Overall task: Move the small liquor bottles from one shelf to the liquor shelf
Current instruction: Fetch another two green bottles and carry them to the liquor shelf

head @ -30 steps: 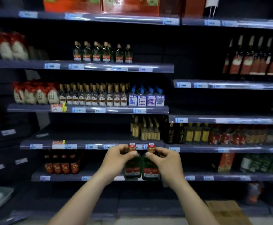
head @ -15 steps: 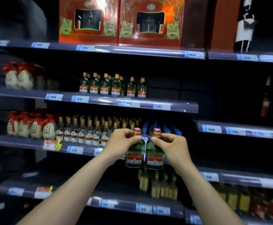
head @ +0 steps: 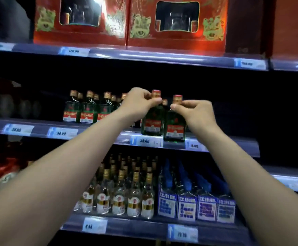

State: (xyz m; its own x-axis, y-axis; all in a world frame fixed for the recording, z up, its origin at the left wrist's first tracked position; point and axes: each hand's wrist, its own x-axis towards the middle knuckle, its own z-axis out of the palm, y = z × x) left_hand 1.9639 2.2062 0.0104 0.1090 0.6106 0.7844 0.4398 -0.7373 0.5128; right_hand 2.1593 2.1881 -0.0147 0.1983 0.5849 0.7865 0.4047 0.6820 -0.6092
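Left hand [head: 141,102] pinching the red cap of a small green bottle [head: 152,121], right hand [head: 194,112] pinching the cap of a second green bottle [head: 174,126], fingertips closed on each neck. Both bottles hang upright, side by side, nearly touching, their bases right at the front lip of the middle shelf [head: 224,146]; whether they rest on it I cannot tell. Left of them on that shelf stands a row of matching green bottles [head: 87,110]. Price tags [head: 145,140] run along the shelf edge just below the held pair. Above the shelf, red gift boxes [head: 127,22]. Below it, clear bottles with gold caps [head: 119,196] and blue-labelled packs [head: 196,205] beside them.
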